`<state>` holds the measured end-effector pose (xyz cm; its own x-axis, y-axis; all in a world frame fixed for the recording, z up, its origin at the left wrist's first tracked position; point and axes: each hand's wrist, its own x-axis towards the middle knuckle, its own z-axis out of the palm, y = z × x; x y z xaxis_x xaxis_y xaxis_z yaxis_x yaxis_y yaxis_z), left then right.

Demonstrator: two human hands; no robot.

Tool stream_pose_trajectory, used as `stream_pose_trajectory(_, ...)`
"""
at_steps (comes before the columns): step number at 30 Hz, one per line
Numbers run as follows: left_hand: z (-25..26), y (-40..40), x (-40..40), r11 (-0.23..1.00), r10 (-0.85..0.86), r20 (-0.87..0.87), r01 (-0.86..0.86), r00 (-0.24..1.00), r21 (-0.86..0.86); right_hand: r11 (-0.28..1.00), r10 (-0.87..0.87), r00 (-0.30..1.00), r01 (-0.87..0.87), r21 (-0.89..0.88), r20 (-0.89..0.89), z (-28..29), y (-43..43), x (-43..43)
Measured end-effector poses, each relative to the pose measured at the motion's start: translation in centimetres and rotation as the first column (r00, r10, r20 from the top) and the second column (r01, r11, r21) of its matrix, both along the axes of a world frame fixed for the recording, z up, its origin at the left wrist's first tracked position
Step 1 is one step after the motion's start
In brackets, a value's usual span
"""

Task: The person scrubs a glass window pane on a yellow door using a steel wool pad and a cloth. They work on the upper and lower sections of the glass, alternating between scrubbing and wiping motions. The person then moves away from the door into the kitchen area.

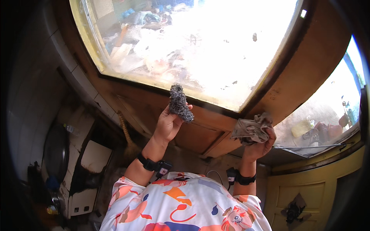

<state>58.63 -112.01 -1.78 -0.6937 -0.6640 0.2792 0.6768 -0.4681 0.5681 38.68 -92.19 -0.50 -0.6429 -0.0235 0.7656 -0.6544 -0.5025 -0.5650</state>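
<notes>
A grey metal scouring pad (179, 104) is held up in my left hand (169, 124), in front of the lower edge of a bright window (202, 55). Its mesh is rough and coiled, and it bends downward at the right end. My right hand (261, 147) grips a crumpled, stained brown-grey cloth (252, 130) near the window's lower right corner, by the wooden frame (292, 78). Whether the cloth touches the frame I cannot tell. Smudges and dark specks mark the glass. Each of my wrists wears a black strap with a small device.
Wooden panelling (196, 135) lies below the window. A straw broom (127, 135) leans at the left, near a grimy tiled counter (78, 153) with a dark round pan (56, 150). At the right are a second window (323, 115), a thin metal rod (292, 150) and a yellow door (303, 187).
</notes>
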Motion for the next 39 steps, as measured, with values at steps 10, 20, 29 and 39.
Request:
stream_pose_trajectory(10,-1.4,-0.2,1.6,0.999,0.041,0.077,-0.044,0.996,0.027,0.448,0.772,0.606,-0.734,0.511,0.194,-0.3,0.1,2.1)
stream_pose_trajectory(20,2.0,2.9,0.5,0.403,0.752,0.157,-0.257,0.641,-0.878,0.951,-0.293,0.929,0.308,0.034,-0.226,2.7,1.9,-1.7)
stream_pose_trajectory(29,6.6,1.7,-5.6,-0.509,0.803,-0.525,-0.134,0.280,-0.850,0.522,-0.523,0.519,0.822,0.228,-0.676,2.0,-1.1,-1.9)
stream_pose_trajectory(39,6.6,2.0,-8.8,-0.605,0.773,-0.593,-0.019,0.225,-0.796,0.573,-0.536,0.445,0.816,0.078,-0.718,-1.1,-1.5,-4.5)
